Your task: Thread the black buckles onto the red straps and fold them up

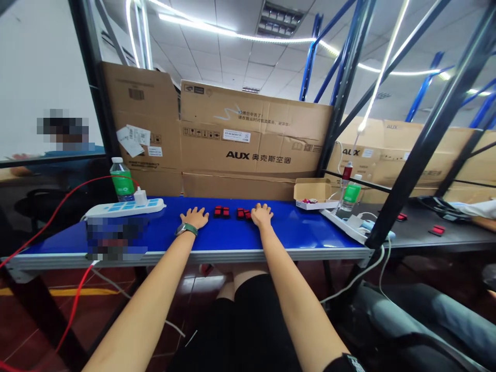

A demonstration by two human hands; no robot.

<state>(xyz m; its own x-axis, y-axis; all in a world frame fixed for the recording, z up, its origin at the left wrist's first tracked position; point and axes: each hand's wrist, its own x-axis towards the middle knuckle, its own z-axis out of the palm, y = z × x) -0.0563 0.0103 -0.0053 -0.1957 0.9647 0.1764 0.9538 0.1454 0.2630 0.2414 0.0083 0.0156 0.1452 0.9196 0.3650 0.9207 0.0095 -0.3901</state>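
Observation:
My left hand (194, 217) and my right hand (262, 215) lie flat, palms down and fingers apart, on the blue tabletop (302, 232). Between them sit two small red-and-black pieces: one pair (221, 212) nearer my left hand and another (244, 214) almost touching my right fingers. Neither hand holds anything. A dark watch with a green strap (186, 229) circles my left wrist.
A white power strip (124, 209) and a green-labelled water bottle (122, 181) stand at the left. An open cardboard box (313, 192) and a second power strip (343, 225) stand at the right. Large cartons (251, 134) stand behind, and black rack posts (426, 155) rise at the right.

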